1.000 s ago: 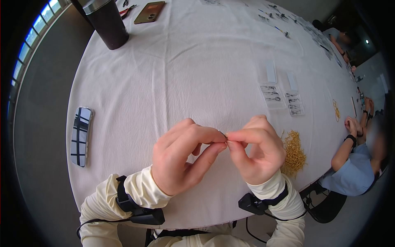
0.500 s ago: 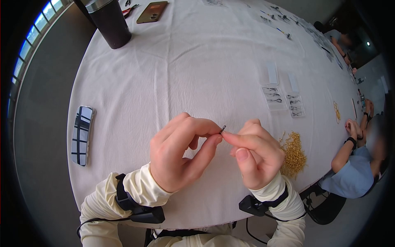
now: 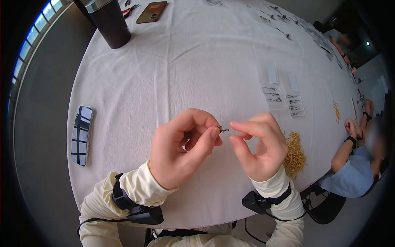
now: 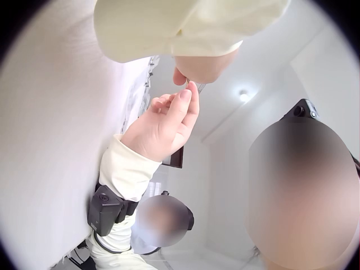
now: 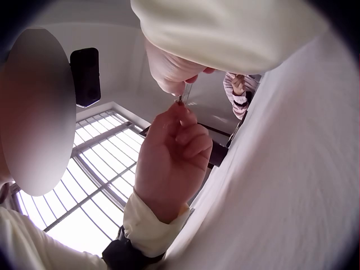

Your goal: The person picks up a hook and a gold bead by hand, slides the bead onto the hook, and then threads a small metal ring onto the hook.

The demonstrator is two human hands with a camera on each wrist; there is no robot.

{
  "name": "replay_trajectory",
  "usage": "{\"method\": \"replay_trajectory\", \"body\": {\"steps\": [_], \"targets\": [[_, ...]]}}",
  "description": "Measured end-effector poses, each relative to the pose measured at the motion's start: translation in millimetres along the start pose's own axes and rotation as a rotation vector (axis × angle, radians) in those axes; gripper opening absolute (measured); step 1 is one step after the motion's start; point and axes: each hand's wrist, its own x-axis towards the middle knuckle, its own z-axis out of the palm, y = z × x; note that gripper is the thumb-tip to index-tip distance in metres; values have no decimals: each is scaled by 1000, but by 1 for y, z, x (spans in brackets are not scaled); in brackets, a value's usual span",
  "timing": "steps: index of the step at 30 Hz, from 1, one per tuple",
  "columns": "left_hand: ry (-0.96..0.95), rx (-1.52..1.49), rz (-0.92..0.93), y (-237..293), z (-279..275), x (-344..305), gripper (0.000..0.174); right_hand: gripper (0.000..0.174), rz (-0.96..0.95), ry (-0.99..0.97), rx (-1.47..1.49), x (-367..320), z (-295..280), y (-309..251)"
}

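Observation:
In the head view, my left hand (image 3: pixel 181 148) pinches a small dark metal piece (image 3: pixel 224 130) between thumb and forefinger; its thin end sticks out to the right. My right hand (image 3: pixel 263 146) is close beside that end, its thumb and forefinger parted with a small gap and the other fingers bent. The left wrist view shows the right hand (image 4: pixel 160 126) from below, fingertips near the other hand. From the right wrist, the left hand (image 5: pixel 171 157) appears with the piece at its fingertips, partly hidden by them.
A heap of small golden pieces (image 3: pixel 295 154) lies right of my right hand. Two clear boxes (image 3: pixel 273 98) of small dark parts stand beyond. A shiny phone (image 3: pixel 82 136) lies left; a dark tumbler (image 3: pixel 109 29) and another phone (image 3: pixel 152 12) are at the back. People sit at right.
My hands, whose fingertips met at the piece, have parted slightly. The left hand has turned so its thumb shows on top, and the right thumb and forefinger have spread from the piece.

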Motion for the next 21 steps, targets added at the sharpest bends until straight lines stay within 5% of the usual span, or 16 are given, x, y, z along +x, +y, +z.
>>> {"method": "replay_trajectory", "body": {"steps": [11,17,21], "targets": [[-73,-101,-38,-2,3,-2,9,23,-27,-16,-60,-1,-1,-3],[-195,-308,-158,4,2,2,12,17,170,-33,261,4,-9,5],[-321,-392,-340,-4,-4,6,19,16,320,-259,640,-1,-6,19]]}}
